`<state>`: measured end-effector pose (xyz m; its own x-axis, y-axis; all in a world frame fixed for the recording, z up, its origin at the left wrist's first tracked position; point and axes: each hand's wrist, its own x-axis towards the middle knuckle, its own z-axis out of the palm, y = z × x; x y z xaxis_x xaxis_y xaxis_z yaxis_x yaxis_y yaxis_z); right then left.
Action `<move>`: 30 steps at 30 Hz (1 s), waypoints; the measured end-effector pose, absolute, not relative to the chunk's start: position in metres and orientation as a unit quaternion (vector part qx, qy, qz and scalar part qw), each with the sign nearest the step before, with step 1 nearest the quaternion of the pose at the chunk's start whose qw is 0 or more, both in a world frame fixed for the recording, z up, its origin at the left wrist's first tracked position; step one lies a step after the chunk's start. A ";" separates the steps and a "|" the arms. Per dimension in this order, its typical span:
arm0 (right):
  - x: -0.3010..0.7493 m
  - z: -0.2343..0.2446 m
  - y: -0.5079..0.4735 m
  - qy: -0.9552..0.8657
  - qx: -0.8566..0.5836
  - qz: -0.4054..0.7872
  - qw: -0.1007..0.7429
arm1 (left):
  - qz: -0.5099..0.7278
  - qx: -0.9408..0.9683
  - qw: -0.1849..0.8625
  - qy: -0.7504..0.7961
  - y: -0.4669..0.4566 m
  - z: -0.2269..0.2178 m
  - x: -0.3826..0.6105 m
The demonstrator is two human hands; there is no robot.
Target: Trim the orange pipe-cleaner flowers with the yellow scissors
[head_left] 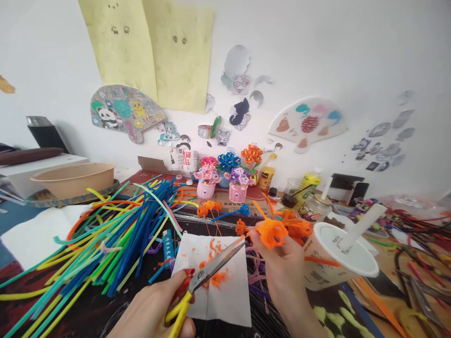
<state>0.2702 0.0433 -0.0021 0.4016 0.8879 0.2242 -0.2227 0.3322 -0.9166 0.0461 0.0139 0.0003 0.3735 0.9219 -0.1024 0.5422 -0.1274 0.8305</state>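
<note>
My left hand (158, 300) grips a pair of scissors (211, 270) by its yellow and red handles. The blades point up and to the right, and their tips lie close to my right hand (283, 270). Between the right fingers is an orange pipe cleaner flower (272, 233) with a looped, open centre. Orange fuzz clippings (218, 279) are scattered on a white paper sheet (232, 305) below the scissors. Whether the blades touch the flower's stem I cannot tell. More orange flowers (294, 225) sit just behind the right hand.
A big heap of coloured pipe cleaners (134, 244) spreads on the left, beside a blue lighter (168, 246). A lidded cup with a wide straw (347, 249) stands close to my right hand. Small potted pipe cleaner flowers (207, 180) and an oil-coloured bottle (268, 173) line the back.
</note>
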 end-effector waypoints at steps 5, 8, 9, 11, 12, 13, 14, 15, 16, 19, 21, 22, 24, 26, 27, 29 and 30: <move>0.266 0.004 0.045 -0.317 -0.439 0.438 0.717 | 0.286 0.692 0.407 0.523 0.020 -0.006 0.048; 0.263 0.004 0.045 -0.313 -0.450 0.483 0.683 | 0.329 0.658 0.424 0.528 0.024 -0.001 0.056; 0.261 0.003 0.045 -0.319 -0.450 0.499 0.668 | 0.340 0.645 0.441 0.522 0.025 0.002 0.060; 0.256 0.000 0.044 -0.337 -0.443 0.527 0.642 | 0.369 0.611 0.478 0.511 0.026 0.008 0.068; 0.252 0.000 0.042 -0.344 -0.440 0.538 0.632 | 0.374 0.594 0.502 0.506 0.026 0.010 0.072; 0.248 -0.001 0.041 -0.349 -0.439 0.544 0.625 | 0.389 0.570 0.518 0.506 0.025 0.012 0.076; 0.245 -0.001 0.039 -0.350 -0.440 0.546 0.622 | 0.391 0.551 0.538 0.504 0.025 0.012 0.080; 0.241 -0.001 0.038 -0.349 -0.444 0.544 0.621 | 0.388 0.539 0.556 0.501 0.024 0.012 0.083; 0.239 -0.001 0.036 -0.350 -0.448 0.541 0.619 | 0.391 0.526 0.567 0.498 0.024 0.012 0.086; 0.240 0.001 0.036 -0.384 -0.461 0.533 0.597 | 0.407 0.504 0.586 0.488 0.024 0.008 0.091; 0.247 0.002 0.038 -0.435 -0.487 0.516 0.555 | 0.412 0.497 0.596 0.478 0.025 0.004 0.091; 0.253 0.002 0.038 -0.464 -0.506 0.501 0.527 | 0.413 0.493 0.603 0.472 0.026 0.002 0.091; 0.263 0.002 0.035 -0.495 -0.559 0.457 0.484 | 0.420 0.480 0.612 0.468 0.028 -0.002 0.091; 0.271 0.002 0.026 -0.494 -0.561 0.471 0.468 | 0.425 0.465 0.621 0.466 0.030 -0.005 0.091; 0.272 0.003 0.019 -0.484 -0.552 0.487 0.472 | 0.426 0.459 0.626 0.465 0.031 -0.006 0.091; 0.270 0.005 0.003 -0.455 -0.522 0.517 0.503 | 0.423 0.452 0.633 0.464 0.031 -0.006 0.092; 0.266 0.007 -0.007 -0.459 -0.498 0.531 0.509 | 0.425 0.449 0.634 0.464 0.031 -0.005 0.092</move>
<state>0.2662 -0.0066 0.0070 0.0149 0.9980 -0.0611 -0.0823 -0.0596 -0.9948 0.0919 0.0311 -0.0049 0.2084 0.9557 -0.2078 -0.1215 0.2362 0.9641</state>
